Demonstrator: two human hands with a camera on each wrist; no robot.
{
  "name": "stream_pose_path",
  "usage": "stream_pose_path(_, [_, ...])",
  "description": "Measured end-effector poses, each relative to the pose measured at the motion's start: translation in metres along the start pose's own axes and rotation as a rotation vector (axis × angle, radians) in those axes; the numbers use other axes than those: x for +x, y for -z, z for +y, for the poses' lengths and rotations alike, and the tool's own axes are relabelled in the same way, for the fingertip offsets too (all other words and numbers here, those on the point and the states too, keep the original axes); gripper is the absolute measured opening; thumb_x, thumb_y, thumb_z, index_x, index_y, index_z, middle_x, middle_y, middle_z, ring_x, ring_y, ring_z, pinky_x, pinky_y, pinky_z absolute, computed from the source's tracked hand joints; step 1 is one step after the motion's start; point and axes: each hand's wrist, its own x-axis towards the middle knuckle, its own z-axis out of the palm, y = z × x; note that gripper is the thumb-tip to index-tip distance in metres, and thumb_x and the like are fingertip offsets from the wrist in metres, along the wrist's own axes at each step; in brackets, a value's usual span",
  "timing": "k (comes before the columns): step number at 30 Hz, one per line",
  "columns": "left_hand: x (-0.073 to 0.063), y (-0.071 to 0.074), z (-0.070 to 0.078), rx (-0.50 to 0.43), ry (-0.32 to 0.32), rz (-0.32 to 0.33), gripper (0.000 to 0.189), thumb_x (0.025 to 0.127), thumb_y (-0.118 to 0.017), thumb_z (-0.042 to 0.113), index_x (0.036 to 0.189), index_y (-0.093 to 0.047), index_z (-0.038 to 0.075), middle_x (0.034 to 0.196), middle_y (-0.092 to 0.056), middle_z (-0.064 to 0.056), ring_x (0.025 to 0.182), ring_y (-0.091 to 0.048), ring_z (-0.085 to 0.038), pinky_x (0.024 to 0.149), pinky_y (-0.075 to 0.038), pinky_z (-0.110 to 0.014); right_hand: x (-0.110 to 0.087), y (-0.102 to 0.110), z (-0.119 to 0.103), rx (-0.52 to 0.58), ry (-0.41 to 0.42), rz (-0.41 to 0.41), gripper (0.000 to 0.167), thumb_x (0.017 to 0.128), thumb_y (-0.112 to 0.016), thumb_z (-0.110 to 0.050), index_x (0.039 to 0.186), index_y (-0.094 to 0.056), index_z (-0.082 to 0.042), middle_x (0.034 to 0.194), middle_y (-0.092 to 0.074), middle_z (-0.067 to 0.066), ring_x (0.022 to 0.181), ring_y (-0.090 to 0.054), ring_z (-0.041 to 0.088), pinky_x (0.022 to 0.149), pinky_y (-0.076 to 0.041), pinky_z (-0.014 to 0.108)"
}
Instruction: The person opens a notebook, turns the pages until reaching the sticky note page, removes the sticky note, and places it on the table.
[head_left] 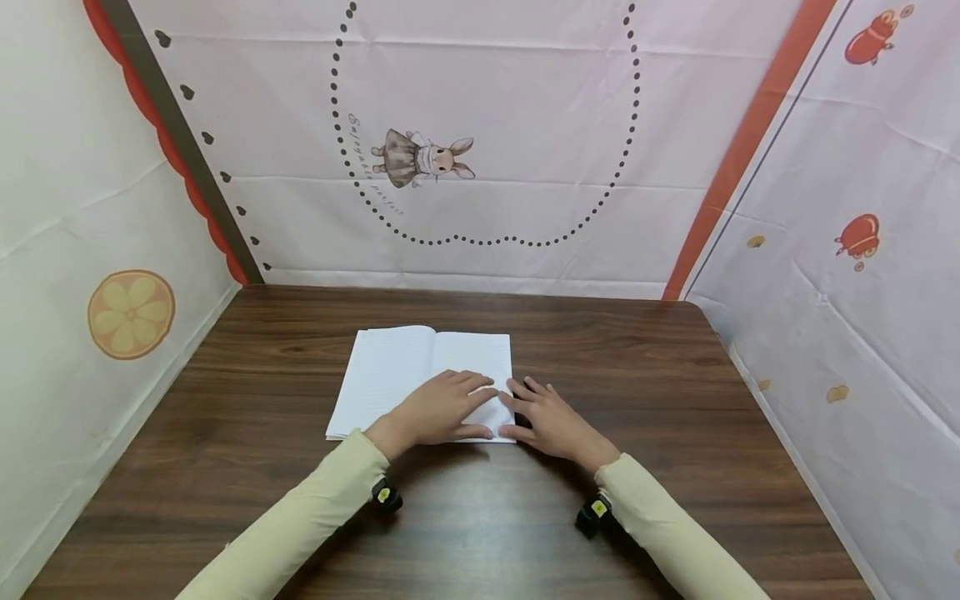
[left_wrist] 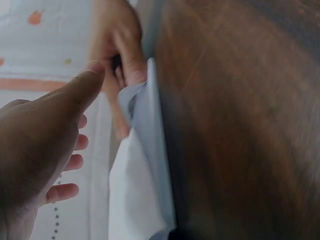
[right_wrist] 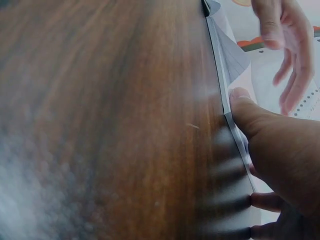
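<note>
An open lined notebook (head_left: pixel 386 367) lies on the wooden table, its pages facing up. My left hand (head_left: pixel 441 407) is over the right-hand page, fingers loosely extended; the left wrist view shows its thumb and fingers apart and above the paper. At the notebook's right edge is my right hand (head_left: pixel 553 421), fingers spread. Its thumb (right_wrist: pixel 242 100) touches the page edge, while the other fingertips come down at the tabletop beside the notebook. Close to that thumb, a page (right_wrist: pixel 232 57) stands curled up from the ones below, its shape also visible in the left wrist view.
The dark wooden table (head_left: pixel 637 367) extends around the notebook. Printed white cloth (head_left: pixel 525 125) hangs at the back and both sides. Each wrist carries a small black camera, such as the right-side camera (head_left: pixel 594 514), under a pale yellow sleeve (head_left: pixel 667 521).
</note>
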Motion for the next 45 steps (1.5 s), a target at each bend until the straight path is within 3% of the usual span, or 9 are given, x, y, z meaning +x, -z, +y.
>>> stream_pose_path(5, [0.006, -0.007, 0.008, 0.024, -0.039, -0.039, 0.072, 0.096, -0.056, 0.064, 0.149, -0.052, 0.014, 0.143, -0.058, -0.004, 0.133, -0.054, -0.023, 0.108, -0.046, -0.044, 0.002, -0.001, 0.001, -0.002, -0.004, -0.006, 0.067, 0.1, -0.057, -0.054, 0.155, -0.046, -0.016, 0.163, -0.035, 0.016, 0.15, -0.029, 0.045, 0.113, -0.03, 0.071])
stream_pose_path(12, [0.008, -0.01, 0.012, 0.088, -0.077, -0.017, 0.057, 0.095, -0.063, 0.056, 0.136, -0.063, 0.016, 0.138, -0.062, -0.002, 0.128, -0.057, -0.019, 0.102, -0.05, -0.039, 0.002, -0.001, -0.002, 0.003, 0.008, -0.014, 0.067, 0.101, -0.056, -0.054, 0.154, -0.048, -0.014, 0.163, -0.034, 0.017, 0.15, -0.028, 0.047, 0.112, -0.03, 0.072])
stream_pose_path(19, [0.007, -0.006, 0.01, 0.155, -0.106, 0.086, 0.038, 0.093, -0.069, 0.048, 0.12, -0.069, 0.021, 0.131, -0.066, 0.001, 0.122, -0.06, -0.018, 0.097, -0.052, -0.036, 0.0, 0.0, -0.002, 0.0, 0.002, -0.014, 0.069, 0.1, -0.057, -0.054, 0.156, -0.044, -0.015, 0.164, -0.032, 0.017, 0.15, -0.027, 0.046, 0.112, -0.029, 0.072])
stream_pose_path(24, [0.006, -0.007, 0.006, 0.184, -0.095, 0.168, 0.031, 0.093, -0.07, 0.045, 0.109, -0.073, 0.019, 0.126, -0.068, 0.0, 0.118, -0.062, -0.019, 0.096, -0.053, -0.035, -0.002, 0.001, -0.003, 0.023, -0.027, -0.007, 0.078, 0.1, -0.059, -0.053, 0.158, -0.037, -0.006, 0.164, -0.032, 0.019, 0.151, -0.027, 0.044, 0.115, -0.027, 0.07])
stream_pose_path(28, [0.004, -0.008, 0.003, 0.205, -0.04, 0.253, 0.022, 0.094, -0.073, 0.037, 0.101, -0.074, 0.017, 0.122, -0.071, 0.0, 0.114, -0.064, -0.02, 0.091, -0.054, -0.035, -0.003, 0.0, -0.004, 0.02, -0.055, 0.0, 0.085, 0.099, -0.06, -0.054, 0.157, -0.033, 0.003, 0.162, -0.033, 0.022, 0.151, -0.028, 0.041, 0.118, -0.025, 0.066])
stream_pose_path(32, [0.002, -0.009, -0.001, 0.221, 0.059, 0.325, 0.014, 0.094, -0.075, 0.026, 0.098, -0.075, 0.013, 0.12, -0.072, -0.003, 0.11, -0.066, -0.021, 0.086, -0.055, -0.035, -0.004, 0.0, -0.005, 0.01, -0.07, 0.0, 0.088, 0.099, -0.059, -0.055, 0.157, -0.032, 0.006, 0.162, -0.032, 0.025, 0.152, -0.028, 0.04, 0.118, -0.025, 0.065])
stream_pose_path(40, [-0.012, -0.003, -0.011, 0.215, 0.225, 0.44, 0.011, 0.089, -0.076, 0.019, 0.092, -0.073, 0.009, 0.12, -0.071, -0.009, 0.108, -0.066, -0.026, 0.081, -0.056, -0.039, -0.003, 0.002, -0.004, 0.019, -0.037, -0.002, 0.076, 0.099, -0.059, -0.053, 0.158, -0.04, -0.009, 0.165, -0.031, 0.018, 0.151, -0.028, 0.044, 0.115, -0.027, 0.07])
stream_pose_path(45, [-0.031, 0.005, -0.017, 0.18, 0.315, 0.46, 0.013, 0.089, -0.074, 0.017, 0.09, -0.072, 0.004, 0.125, -0.069, -0.017, 0.114, -0.066, -0.033, 0.088, -0.058, -0.046, -0.002, 0.001, -0.004, 0.011, -0.014, -0.003, 0.07, 0.1, -0.058, -0.052, 0.156, -0.044, -0.012, 0.164, -0.032, 0.017, 0.151, -0.027, 0.045, 0.114, -0.027, 0.071])
